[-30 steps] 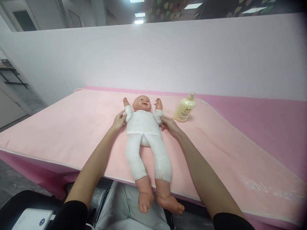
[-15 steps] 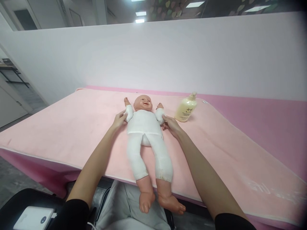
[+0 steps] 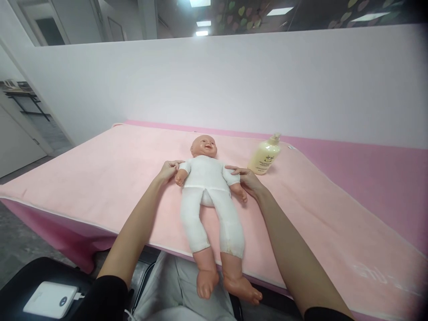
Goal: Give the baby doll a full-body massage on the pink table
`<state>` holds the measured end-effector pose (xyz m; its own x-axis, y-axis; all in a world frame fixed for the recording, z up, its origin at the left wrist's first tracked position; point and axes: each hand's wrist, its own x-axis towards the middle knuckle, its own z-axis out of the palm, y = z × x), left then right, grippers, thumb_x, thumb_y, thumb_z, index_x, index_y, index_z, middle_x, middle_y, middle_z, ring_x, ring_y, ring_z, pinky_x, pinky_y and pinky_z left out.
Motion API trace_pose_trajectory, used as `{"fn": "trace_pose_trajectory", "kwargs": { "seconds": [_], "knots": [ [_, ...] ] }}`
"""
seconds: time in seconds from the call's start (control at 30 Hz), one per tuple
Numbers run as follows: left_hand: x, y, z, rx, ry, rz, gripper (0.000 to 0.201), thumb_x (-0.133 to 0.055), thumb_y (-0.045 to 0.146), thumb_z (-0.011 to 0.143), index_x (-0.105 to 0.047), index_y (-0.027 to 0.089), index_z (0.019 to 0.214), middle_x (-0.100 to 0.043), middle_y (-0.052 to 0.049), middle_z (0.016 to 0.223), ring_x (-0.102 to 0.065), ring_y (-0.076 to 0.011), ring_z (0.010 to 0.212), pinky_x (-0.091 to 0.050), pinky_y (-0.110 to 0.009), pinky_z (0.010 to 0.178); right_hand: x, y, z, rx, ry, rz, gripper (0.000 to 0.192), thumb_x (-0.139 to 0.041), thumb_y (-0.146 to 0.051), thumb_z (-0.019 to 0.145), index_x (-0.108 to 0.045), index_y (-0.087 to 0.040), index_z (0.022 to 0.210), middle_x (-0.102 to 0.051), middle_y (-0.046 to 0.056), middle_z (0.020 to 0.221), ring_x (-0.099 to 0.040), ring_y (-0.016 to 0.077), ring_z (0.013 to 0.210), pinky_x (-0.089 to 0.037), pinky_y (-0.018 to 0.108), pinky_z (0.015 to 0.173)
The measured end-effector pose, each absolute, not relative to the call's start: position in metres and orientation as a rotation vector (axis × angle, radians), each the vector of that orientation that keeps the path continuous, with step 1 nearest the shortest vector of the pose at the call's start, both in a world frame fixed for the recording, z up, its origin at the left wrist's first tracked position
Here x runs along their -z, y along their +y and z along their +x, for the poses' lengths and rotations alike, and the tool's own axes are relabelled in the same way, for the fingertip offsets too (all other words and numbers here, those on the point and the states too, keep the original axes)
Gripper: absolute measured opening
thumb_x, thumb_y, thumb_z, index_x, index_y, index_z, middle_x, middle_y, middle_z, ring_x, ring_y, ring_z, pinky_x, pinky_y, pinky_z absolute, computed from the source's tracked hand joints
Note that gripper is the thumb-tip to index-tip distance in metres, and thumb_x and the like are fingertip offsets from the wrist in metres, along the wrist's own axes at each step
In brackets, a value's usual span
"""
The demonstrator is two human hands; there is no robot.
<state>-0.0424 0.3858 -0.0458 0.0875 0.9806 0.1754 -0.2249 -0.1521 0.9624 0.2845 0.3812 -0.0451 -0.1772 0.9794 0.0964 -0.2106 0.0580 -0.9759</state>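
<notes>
Now both hands are on the baby doll (image 3: 207, 187), which lies on its back on the pink towel (image 3: 100, 178), head away from the person and bare feet hanging past the near edge. The left hand (image 3: 168, 170) has its fingertips pinched on the doll's white sleeve at the shoulder; just below that pinch the small plastic hand of that arm points down beside the trunk. The right hand (image 3: 246, 178) grips the other sleeve in the same way, thumb and fingers closed on the cloth at the upper arm, and the doll's forearm sticks out just beneath the person's fingers. Between the two grips lie the white-clothed trunk and, a little farther off, the doll's head. Beyond the right hand and slightly outward from it stands a cream pump bottle of lotion (image 3: 265, 157), near but not touching. Past the bottle the towel ends and a darker pink tabletop (image 3: 368, 178) shows. Well back from the left hand, by the person's elbow, a white power bank (image 3: 51, 298) rests on a black seat (image 3: 20, 281).
</notes>
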Motion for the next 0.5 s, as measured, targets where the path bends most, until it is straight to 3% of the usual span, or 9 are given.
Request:
{"fn": "trace_pose_trajectory", "kwargs": {
  "seconds": [0.13, 0.23, 0.37, 0.5],
  "knots": [
    [0.0451, 0.3837, -0.0391, -1.359, 0.837, 1.210, 0.012, -0.068, 0.015, 0.055, -0.056, 0.014, 0.055, -0.069, -0.007, 0.094, -0.063, -0.0180, 0.083, -0.047, -0.031, 0.077, 0.0463, 0.3820, 0.2847, -1.368, -1.211, -0.906, 0.025, -0.070, -0.010, 0.044, -0.073, -0.020, 0.067, -0.068, 0.007, 0.113, -0.063, 0.0204, 0.099, -0.052, 0.028, 0.078],
    [0.0419, 0.3823, -0.0369, -1.370, 0.909, 1.237, 0.019, -0.073, 0.018, 0.057, -0.062, 0.015, 0.073, -0.066, -0.003, 0.077, -0.059, -0.0146, 0.068, -0.045, -0.028, 0.067, 0.0458, 0.3827, 0.2850, -1.376, -1.196, -0.930, 0.031, -0.072, -0.016, 0.050, -0.074, -0.020, 0.080, -0.070, 0.006, 0.094, -0.062, 0.0152, 0.080, -0.049, 0.026, 0.065],
    [0.0378, 0.3820, -0.0360, -1.403, 0.913, 1.273, 0.031, -0.077, 0.026, 0.063, -0.060, 0.017, 0.087, -0.066, -0.002, 0.088, -0.061, -0.0147, 0.079, -0.045, -0.025, 0.071, 0.0448, 0.3840, 0.2843, -1.370, -1.236, -0.956, 0.022, -0.072, -0.025, 0.058, -0.070, -0.017, 0.079, -0.062, 0.002, 0.068, -0.049, 0.0092, 0.056, -0.036, 0.022, 0.047],
    [0.0375, 0.3823, -0.0349, -1.384, 0.921, 1.279, 0.046, -0.078, 0.038, 0.067, -0.058, 0.020, 0.105, -0.068, -0.004, 0.093, -0.063, -0.0169, 0.081, -0.047, -0.026, 0.070, 0.0437, 0.3839, 0.2820, -1.348, -1.257, -0.996, 0.026, -0.073, -0.031, 0.062, -0.066, -0.016, 0.082, -0.056, 0.001, 0.067, -0.043, 0.0081, 0.053, -0.027, 0.020, 0.040]
  ]
}}
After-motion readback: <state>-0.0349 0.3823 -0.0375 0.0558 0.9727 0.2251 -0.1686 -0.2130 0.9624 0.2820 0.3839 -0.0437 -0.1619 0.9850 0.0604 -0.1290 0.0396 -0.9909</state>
